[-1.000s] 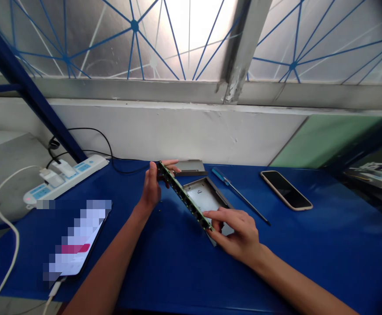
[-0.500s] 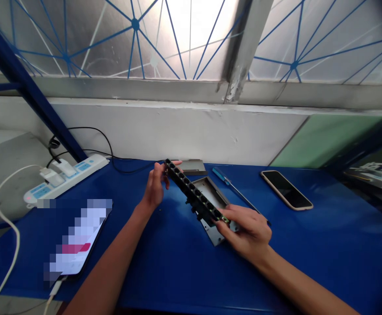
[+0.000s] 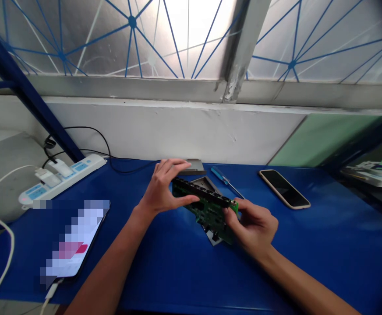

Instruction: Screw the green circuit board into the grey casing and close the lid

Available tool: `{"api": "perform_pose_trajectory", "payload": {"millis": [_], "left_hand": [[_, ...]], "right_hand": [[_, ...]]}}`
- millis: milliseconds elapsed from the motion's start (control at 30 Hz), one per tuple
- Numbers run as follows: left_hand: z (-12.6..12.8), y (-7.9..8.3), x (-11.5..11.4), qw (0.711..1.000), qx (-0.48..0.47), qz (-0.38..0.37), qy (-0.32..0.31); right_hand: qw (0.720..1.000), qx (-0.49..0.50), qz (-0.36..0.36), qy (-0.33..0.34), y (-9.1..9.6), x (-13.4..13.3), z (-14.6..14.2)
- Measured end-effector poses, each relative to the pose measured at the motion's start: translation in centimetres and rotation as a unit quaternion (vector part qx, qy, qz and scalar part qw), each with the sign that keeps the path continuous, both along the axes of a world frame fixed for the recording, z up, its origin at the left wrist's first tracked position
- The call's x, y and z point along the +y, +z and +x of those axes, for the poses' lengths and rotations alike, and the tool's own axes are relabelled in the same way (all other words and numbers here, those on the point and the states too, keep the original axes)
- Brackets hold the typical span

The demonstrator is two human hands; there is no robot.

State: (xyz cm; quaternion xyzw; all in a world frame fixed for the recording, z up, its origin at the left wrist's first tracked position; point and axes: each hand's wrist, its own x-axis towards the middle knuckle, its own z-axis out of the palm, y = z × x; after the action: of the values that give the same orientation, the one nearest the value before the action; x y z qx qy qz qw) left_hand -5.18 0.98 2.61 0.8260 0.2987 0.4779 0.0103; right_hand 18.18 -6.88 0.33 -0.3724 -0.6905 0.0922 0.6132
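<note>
From the head camera, a green circuit board (image 3: 207, 216) with a row of black ports (image 3: 199, 191) along one long edge is held tilted above the blue bench (image 3: 335, 249), just over a grey metal casing (image 3: 213, 238). The left hand (image 3: 160, 189) is half open, pressing its thumb (image 3: 186, 199) along the ported edge, while the right hand (image 3: 252, 228) curls closed around the board's far end, a sound edge grip that keeps the fingers off the components.

window: frosted panes (image 3: 79, 39), blue lattice, bright daylight | concrete mullion (image 3: 240, 48) | white wall (image 3: 145, 131) | green panel (image 3: 322, 140) | blue steel brace (image 3: 23, 74) | blue table (image 3: 342, 245)
</note>
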Motion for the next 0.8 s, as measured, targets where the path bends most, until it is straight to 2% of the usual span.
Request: {"api": "perform_pose_trajectory", "payload": {"millis": [133, 233, 333, 400, 467, 600, 700, 800], "left_hand": [[1.5, 0.9, -1.0, 0.995, 0.031, 0.079, -0.059], [1.9, 0.7, -1.1, 0.994, 0.014, 0.09, -0.053], [1.7, 0.2, -0.7, 0.998, -0.047, 0.047, -0.006], [1.7, -0.2, -0.4, 0.996, -0.087, -0.002, 0.031], [1.9, -0.6, -0.4, 0.988, -0.127, -0.067, 0.054], [3.1, -1.3, -0.8, 0.96, -0.192, -0.193, 0.058], [4.0, -1.9, -1.2, 0.943, -0.221, -0.247, 0.024], [4.5, -2.2, -1.6, 0.925, -0.238, -0.295, -0.027]], "right_hand": [[0.998, 0.037, -0.053, 0.008, 0.8, 0.2, 0.2], [0.987, 0.082, -0.126, 0.06, 1.4, 0.6, 0.7], [0.959, 0.132, -0.181, 0.173, 1.2, 0.9, 1.3], [0.943, 0.135, -0.181, 0.243, 0.7, 1.0, 1.2], [0.943, 0.098, -0.164, 0.272, 0.3, 0.8, 0.7], [0.952, -0.016, -0.21, 0.223, 0.4, 0.2, -0.8], [0.953, -0.035, -0.233, 0.188, 0.6, 0.0, -1.4], [0.963, -0.03, -0.209, 0.166, 0.5, 0.3, -1.3]]}}
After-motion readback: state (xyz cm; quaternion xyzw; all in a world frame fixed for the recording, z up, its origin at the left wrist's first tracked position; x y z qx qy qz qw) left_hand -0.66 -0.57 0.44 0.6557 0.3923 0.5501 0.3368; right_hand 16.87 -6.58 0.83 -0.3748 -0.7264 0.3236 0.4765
